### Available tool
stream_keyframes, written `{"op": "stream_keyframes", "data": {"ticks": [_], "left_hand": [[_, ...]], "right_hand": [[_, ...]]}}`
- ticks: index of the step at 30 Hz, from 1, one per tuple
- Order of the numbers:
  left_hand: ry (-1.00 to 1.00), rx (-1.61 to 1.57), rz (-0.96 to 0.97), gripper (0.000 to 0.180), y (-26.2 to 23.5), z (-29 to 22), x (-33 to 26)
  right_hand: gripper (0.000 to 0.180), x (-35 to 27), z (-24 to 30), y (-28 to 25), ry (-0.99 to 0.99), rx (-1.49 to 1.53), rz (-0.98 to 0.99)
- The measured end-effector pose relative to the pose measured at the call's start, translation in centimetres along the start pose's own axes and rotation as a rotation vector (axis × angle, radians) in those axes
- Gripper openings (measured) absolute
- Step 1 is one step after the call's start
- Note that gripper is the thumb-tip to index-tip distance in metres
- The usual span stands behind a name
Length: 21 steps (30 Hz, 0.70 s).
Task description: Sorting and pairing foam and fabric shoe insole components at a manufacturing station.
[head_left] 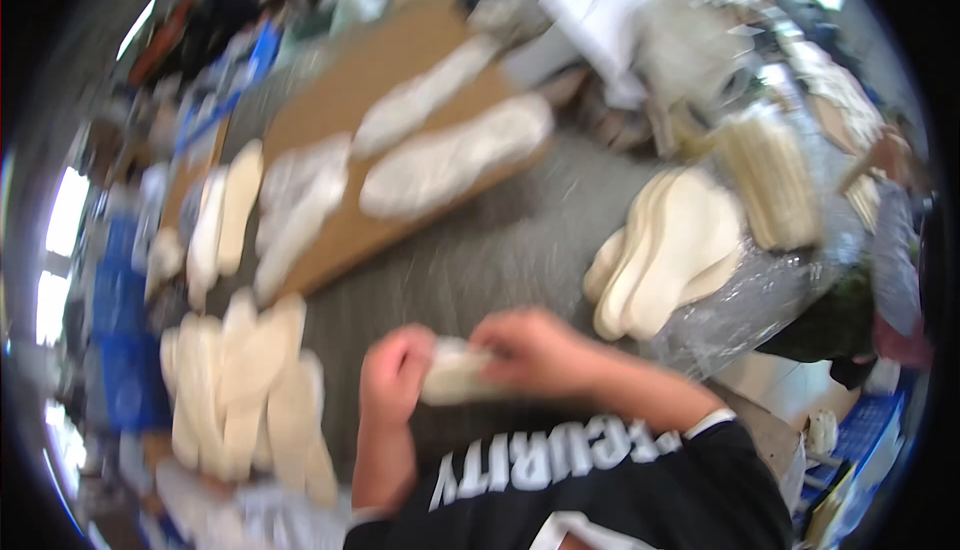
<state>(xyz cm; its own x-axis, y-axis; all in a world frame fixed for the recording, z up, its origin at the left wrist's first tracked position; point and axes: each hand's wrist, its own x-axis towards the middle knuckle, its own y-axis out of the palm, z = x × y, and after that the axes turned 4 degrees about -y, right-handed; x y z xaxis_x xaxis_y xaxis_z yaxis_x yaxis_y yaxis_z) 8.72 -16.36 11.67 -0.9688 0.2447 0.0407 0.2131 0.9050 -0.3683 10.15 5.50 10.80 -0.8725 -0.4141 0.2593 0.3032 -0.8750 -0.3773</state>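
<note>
Close in front of my body, a cream insole is stretched between my two hands, blurred and seen at a slant. My left hand is closed on its left end. Fingers of my right hand pinch the other end from above, partly covering it. To the right of my hands lies a fanned stack of cream insoles. A loose pile of similar insoles sits at the left.
A brown cardboard sheet on the grey table carries several whitish, wrapped-looking insoles. White papers and clear plastic bags crowd the far right. Another insole bundle stands beside them. Blue crates are at the far left.
</note>
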Motion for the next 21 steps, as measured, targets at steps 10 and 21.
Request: {"op": "stream_keyframes", "data": {"ticks": [10,21], "left_hand": [[-0.142,-0.461,-0.038,0.021,0.3,6.1,0.0],[-0.256,-0.122,0.089,0.027,0.6,3.0,0.2]], "right_hand": [[0.032,0.1,-0.1,1.4,-0.144,-0.051,0.126],[0.015,0.4,-0.1,1.4,-0.202,0.064,0.077]]}}
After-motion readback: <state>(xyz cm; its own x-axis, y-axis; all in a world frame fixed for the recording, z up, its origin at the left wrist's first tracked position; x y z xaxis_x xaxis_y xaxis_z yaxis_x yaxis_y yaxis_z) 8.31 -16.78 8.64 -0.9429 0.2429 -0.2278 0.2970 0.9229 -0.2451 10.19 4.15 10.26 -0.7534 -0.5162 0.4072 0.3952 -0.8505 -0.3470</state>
